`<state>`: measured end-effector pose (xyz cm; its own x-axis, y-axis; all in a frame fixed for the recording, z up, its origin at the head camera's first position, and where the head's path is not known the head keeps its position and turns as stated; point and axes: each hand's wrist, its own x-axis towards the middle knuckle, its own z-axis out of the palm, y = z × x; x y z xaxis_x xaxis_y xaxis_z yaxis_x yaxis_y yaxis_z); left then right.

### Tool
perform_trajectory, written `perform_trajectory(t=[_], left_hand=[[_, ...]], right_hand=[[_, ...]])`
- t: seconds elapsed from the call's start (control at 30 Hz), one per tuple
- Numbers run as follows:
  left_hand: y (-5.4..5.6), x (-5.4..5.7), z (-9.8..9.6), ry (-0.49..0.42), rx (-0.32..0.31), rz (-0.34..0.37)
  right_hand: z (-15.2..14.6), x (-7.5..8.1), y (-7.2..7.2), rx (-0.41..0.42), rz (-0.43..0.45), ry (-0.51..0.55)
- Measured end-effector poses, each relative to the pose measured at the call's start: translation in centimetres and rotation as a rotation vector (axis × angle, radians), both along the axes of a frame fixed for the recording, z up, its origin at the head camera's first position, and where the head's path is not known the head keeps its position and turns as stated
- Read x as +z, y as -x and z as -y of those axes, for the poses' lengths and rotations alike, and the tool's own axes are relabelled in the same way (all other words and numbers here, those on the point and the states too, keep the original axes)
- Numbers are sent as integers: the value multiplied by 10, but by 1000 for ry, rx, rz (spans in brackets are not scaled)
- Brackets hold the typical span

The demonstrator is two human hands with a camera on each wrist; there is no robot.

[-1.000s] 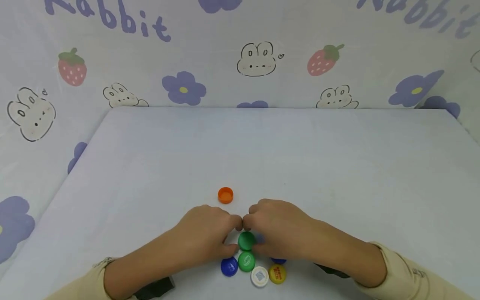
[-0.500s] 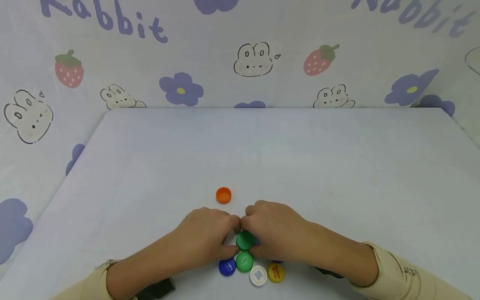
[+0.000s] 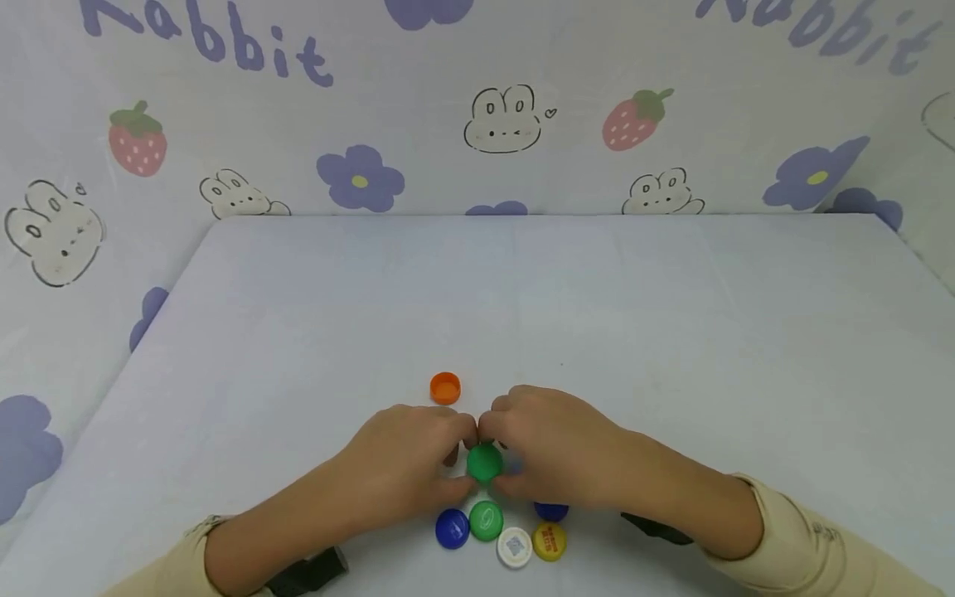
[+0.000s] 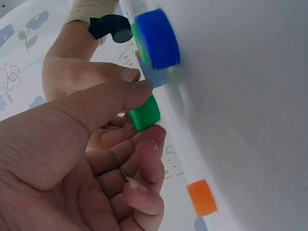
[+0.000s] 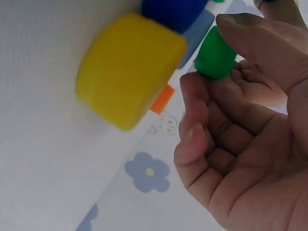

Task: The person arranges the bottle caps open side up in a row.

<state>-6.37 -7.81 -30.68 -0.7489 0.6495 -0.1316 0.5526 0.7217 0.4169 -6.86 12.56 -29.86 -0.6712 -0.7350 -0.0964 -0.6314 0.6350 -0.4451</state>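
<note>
Fingers (image 3: 466, 427) pinch a green cap (image 3: 485, 464), far table edge (image 3: 418, 218) well beyond.

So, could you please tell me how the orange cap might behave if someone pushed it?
The orange cap would probably slide rather than tip, since it sits flat on the table. It is likely light, as its open top shows a hollow inside. Its round outline suggests it might roll if stood on edge.

Showing: two green caps (image 3: 485, 463), two blue caps (image 3: 452, 529), one white cap (image 3: 514, 548), one yellow cap (image 3: 550, 541), one orange cap (image 3: 445, 388), one pale-blue piece (image 5: 195, 41).
</note>
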Motion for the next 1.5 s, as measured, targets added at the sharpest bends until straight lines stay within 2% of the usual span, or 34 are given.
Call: perform_trajectory(t=[0.2, 0.43, 0.63, 0.73, 0.8, 0.9, 0.97, 1.13, 1.27, 1.37, 1.5], left_hand=[[2, 4, 3, -35, 26, -19], [2, 7, 6, -72, 18, -55], [2, 7, 6, -92, -3, -53], [2, 8, 6, -78, -10, -11], [3, 8, 6, -79, -21, 53], [4, 8, 8, -120, -40, 160], [5, 9, 9, -169, -49, 202], [8, 9, 13, -269, -58, 235], [12, 8, 17, -323, -82, 303], [16, 9, 19, -353, -98, 341], [18, 11, 20, -367, -110, 350]], right_hand=[[-4, 4, 5, -24, 83, 110], [-7, -1, 10, 18, 160, 272], [-8, -3, 11, 53, 218, 326], [-8, -1, 10, 59, 234, 311], [-8, -1, 10, 69, 240, 295], [-7, 1, 9, 80, 249, 279], [-7, 1, 9, 81, 222, 273], [-7, 4, 8, 76, 93, 283], [-9, 6, 8, 100, 15, 288], [-11, 8, 8, 106, -2, 284], [-14, 8, 10, 104, 10, 310]])
